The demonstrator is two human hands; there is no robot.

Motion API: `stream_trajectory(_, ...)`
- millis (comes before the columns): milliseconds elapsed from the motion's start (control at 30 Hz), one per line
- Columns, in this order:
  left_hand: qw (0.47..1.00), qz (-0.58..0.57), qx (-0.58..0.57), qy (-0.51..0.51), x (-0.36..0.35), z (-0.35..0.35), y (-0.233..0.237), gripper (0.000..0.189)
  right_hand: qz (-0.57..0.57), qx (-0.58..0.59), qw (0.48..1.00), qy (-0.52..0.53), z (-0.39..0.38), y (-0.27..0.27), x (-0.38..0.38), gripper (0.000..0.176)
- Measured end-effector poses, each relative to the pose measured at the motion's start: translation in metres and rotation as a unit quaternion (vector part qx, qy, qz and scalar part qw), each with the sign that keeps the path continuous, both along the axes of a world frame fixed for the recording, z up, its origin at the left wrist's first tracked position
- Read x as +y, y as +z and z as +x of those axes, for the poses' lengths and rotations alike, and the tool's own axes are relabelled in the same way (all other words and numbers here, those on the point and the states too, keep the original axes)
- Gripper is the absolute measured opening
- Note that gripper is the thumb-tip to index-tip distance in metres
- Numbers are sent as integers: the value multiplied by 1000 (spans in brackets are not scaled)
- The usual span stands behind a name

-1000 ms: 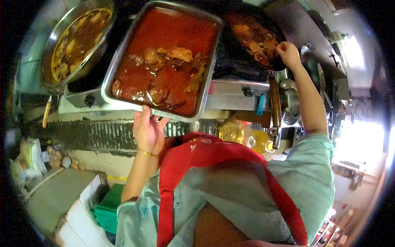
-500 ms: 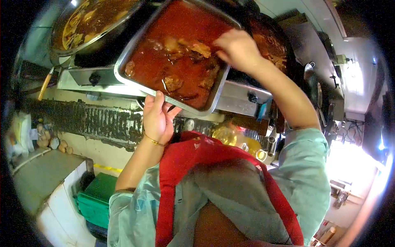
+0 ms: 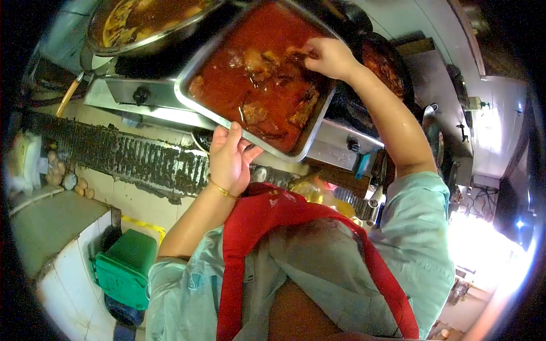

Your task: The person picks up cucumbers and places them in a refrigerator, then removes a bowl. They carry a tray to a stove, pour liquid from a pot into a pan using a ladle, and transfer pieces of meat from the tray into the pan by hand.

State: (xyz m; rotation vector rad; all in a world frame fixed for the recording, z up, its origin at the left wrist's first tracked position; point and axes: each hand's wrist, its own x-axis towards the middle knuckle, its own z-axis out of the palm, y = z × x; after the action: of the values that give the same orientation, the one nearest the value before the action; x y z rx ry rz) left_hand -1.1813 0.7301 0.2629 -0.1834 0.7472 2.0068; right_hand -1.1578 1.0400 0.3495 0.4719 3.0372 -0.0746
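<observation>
My left hand is closed on the near rim of a rectangular metal tray, its thumb on top and its fingers underneath. Red, oily sauce fills the tray, with several browned pieces of meat lying in it. Over the tray's right side, my right hand pinches what looks like a piece of meat at the sauce's surface. Its fingertips partly hide that piece.
A large pan of brown, oily liquid stands at the upper left. On the right is a dark wok with reddish food. A stove front with knobs runs below the tray. A green bin sits lower left, near several eggs.
The tray and my left hand appear slightly further right and the whole view has shifted. My right hand, blurred before, now has its fingertips pinched at the sauce.
</observation>
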Motion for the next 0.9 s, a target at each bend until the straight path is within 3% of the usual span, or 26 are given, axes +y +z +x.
stream_trajectory(133,1000,-19,1,-1,0,1,4,10,-136,7,987,-83,7,-1,9,36)
stream_trajectory(333,1000,-8,8,-7,1,-1,17,13,-399,59,894,-195,38,34,20,40)
stream_trajectory(400,1000,-1,0,1,1,0,18,13,-353,59,919,-166,66,51,51,36)
stream_trajectory(500,1000,4,0,-1,-1,1,8,13,-254,119,931,-235,118,85,71,35)
stream_trajectory(533,1000,4,0,-5,-2,0,-1,12,-239,87,927,-274,141,85,92,33)
stream_trajectory(633,1000,-8,8,-5,0,0,12,12,-240,49,916,-318,207,66,138,28)
stream_trajectory(733,1000,-18,13,-7,0,-1,10,13,-128,45,939,-317,268,14,184,32)
stream_trajectory(833,1000,-1,14,-11,0,-1,8,14,107,77,955,-265,215,32,116,37)
stream_trajectory(900,1000,-12,20,-11,-1,-1,5,14,36,106,982,-149,160,52,47,34)
